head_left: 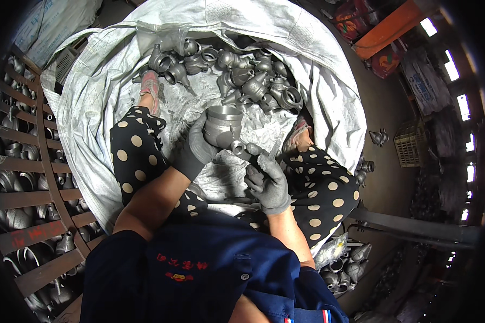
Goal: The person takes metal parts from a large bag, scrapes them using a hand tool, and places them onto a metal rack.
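Observation:
A grey metal casting point(223, 125) with a wide round mouth and a small side spout is held up between my legs. My left hand point(199, 144), in a grey glove, is closed around its left side. By the spout, my gloved right hand point(268, 180) is closed with its fingers curled. Something short and dark point(248, 156) shows between those fingers and the spout, but its kind is too unclear to name. Beyond my hands, a pile of similar castings point(256, 83) lies inside a large white woven sack point(328, 102) with its rim rolled down.
A brown metal slatted crate point(40, 140) full of castings stands at the left. More castings point(342, 272) lie by my right hip, near a dark bar point(415, 229). Farther right are a yellowish plastic basket point(408, 144) and an orange beam point(388, 32).

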Tool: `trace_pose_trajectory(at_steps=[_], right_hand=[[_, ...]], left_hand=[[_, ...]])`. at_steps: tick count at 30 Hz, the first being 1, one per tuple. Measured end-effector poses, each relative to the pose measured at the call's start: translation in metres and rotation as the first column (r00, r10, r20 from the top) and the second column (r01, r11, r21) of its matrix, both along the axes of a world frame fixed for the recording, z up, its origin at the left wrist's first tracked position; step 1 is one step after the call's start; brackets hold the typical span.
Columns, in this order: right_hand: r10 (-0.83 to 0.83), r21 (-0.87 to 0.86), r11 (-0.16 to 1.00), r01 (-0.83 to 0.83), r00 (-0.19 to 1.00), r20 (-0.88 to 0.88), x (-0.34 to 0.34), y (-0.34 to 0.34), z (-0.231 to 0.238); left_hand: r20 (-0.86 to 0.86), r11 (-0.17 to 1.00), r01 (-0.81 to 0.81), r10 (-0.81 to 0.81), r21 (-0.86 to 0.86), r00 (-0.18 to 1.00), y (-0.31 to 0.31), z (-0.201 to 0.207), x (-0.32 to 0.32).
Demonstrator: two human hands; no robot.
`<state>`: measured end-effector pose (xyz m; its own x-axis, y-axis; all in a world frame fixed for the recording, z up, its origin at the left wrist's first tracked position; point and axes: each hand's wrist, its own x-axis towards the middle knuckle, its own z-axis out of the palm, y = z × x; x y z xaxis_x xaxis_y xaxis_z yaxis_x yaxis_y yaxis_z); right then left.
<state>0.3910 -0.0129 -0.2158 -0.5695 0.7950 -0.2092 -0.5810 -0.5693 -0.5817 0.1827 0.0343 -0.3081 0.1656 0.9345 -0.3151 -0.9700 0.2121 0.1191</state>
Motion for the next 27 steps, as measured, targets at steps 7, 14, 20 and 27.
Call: trace_pose_trajectory(at_steps=[7, 14, 20, 27], right_hand=[[-0.096, -0.016, 0.995, 0.096, 0.995, 0.02, -0.003, 0.002, 0.009], [-0.153, 0.094, 0.987, 0.134, 0.96, 0.233, -0.003, 0.001, -0.006], [-0.201, -0.01, 0.978, 0.206, 0.963, 0.178, -0.002, 0.003, -0.012], [-0.196, -0.023, 0.977, 0.211, 0.939, 0.283, -0.001, 0.005, -0.02]], left_hand=[[0.068, 0.999, 0.022, -0.025, 0.041, 0.997, 0.0, 0.003, 0.003], [-0.227, 0.985, -0.01, 0.049, 0.17, 0.973, 0.001, -0.012, -0.005], [-0.532, 0.988, -0.1, 0.147, 0.117, 0.834, -0.011, 0.027, 0.009], [-0.721, 0.984, -0.16, 0.171, 0.085, 0.671, -0.02, 0.035, 0.005]])
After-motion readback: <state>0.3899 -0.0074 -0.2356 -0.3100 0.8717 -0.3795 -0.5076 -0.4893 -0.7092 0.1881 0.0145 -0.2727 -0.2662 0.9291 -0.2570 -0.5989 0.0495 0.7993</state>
